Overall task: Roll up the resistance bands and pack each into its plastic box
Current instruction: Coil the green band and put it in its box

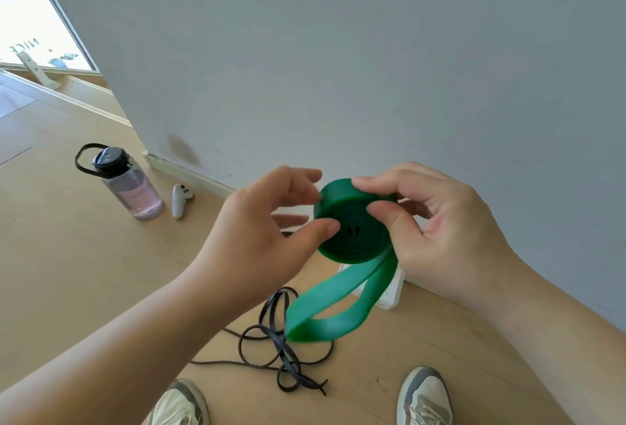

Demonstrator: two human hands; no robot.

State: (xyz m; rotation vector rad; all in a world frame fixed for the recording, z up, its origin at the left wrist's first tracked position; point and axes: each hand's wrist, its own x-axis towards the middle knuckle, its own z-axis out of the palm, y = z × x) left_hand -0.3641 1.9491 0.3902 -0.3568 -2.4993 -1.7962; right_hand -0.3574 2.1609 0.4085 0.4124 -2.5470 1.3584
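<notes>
A green resistance band (352,241) is mostly wound into a tight roll held in the air in front of me. Its loose tail hangs down as a loop towards the floor. My left hand (267,231) pinches the roll's left side, thumb on the face and fingers behind. My right hand (437,224) grips the right side, thumb on the face and fingers over the rim. A thin black band (281,346) lies tangled on the wooden floor below. A white plastic box (394,292) stands by the wall, largely hidden behind the green band.
A clear water bottle (127,184) with a black lid stands on the floor at the left, with a white controller (179,201) beside it. A grey wall (372,69) rises straight ahead. My two shoes (425,397) show at the bottom edge.
</notes>
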